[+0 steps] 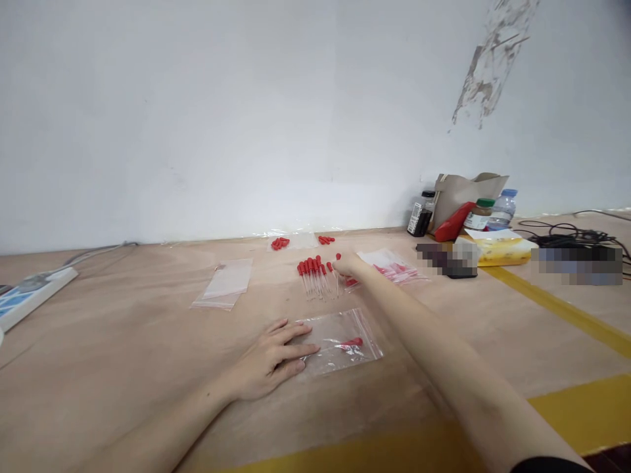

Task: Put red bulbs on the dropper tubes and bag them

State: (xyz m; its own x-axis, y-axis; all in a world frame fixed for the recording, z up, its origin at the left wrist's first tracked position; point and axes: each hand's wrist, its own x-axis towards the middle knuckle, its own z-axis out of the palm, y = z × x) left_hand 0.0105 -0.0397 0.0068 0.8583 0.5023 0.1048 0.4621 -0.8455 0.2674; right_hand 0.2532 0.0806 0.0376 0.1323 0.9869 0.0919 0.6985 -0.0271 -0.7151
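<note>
My left hand (273,360) lies flat with spread fingers on the left edge of a clear zip bag (330,322). Inside that bag is a red-bulbed dropper (352,343), its bulb toward the zip on the right. My right hand (349,265) reaches forward, its fingers closed in a pinch at a red-topped dropper (338,257) whose thin clear stem hangs below them. Just left of it, several droppers (311,268) lie in a row, bulbs toward the wall. Part of my right fingers is hidden by the back of the hand.
Empty zip bags (227,282) lie at left, a pile of filled bags (397,269) right of my right hand. Loose red bulbs (280,244) lie by the wall. At right stand a dark bottle (421,213), a grey bag (453,197) and a yellow tissue pack (507,249); a power strip (42,295) sits left.
</note>
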